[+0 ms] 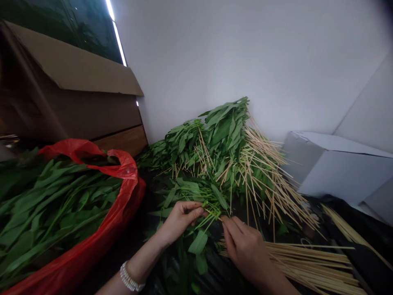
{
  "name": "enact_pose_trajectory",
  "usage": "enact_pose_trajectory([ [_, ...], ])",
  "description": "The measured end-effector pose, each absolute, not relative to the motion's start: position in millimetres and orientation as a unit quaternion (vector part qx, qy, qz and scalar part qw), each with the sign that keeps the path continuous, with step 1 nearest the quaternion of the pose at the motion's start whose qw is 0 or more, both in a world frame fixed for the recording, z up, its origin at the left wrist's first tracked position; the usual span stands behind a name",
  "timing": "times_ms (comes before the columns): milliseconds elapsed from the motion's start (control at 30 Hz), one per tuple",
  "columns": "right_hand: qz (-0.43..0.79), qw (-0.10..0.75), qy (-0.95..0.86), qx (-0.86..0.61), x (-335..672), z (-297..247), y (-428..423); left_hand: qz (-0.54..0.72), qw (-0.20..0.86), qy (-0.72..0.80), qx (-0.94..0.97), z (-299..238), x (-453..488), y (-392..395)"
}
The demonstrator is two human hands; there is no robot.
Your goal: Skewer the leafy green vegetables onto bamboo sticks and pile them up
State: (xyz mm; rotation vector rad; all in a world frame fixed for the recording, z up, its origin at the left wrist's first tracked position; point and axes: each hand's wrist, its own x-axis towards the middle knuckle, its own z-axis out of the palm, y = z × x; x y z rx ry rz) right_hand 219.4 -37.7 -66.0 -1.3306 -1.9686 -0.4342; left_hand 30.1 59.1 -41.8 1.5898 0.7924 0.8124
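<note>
My left hand point(187, 217), with a beaded bracelet at the wrist, is closed in a pinch on the cut stem ends of some water spinach point(196, 242). Close beside it, my right hand point(242, 239) is closed on a thin bamboo skewer point(220, 219), whose tip shows at the fingertips against the stems. Most of that skewer is hidden by the hand. Just beyond both hands lie more loose leafy stems point(190, 189). Under and to the right of my right hand is a bundle of loose bamboo skewers point(313, 264).
Skewered greens point(225, 127) are piled against the white wall point(245, 53), skewers pointing right. At left, a red plastic bag point(135, 190) holds more greens. Behind it stands an open cardboard box point(98, 110). A white box point(344, 168) sits at right, with black plastic near it.
</note>
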Motion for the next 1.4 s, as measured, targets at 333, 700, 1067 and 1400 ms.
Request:
enact_pose_trajectory([
  [333,-0.168,0.354,-0.762,-0.515,220.0,-68.0,-37.2,0.344,0.548,0.358,0.674,-41.0,29.6,59.0],
  [700,-0.139,0.346,-0.769,-0.519,219.1,-72.3,-37.5,0.334,0.572,0.357,0.659,-38.7,32.1,56.0],
  [1067,-0.152,0.348,-0.768,-0.515,216.4,-74.8,-37.4,0.379,0.613,0.387,0.576,-44.6,29.7,63.3],
  [1400,-0.145,0.342,-0.780,-0.504,214.1,-73.2,-39.8,0.351,0.635,0.372,0.580,-50.0,31.9,61.9],
])
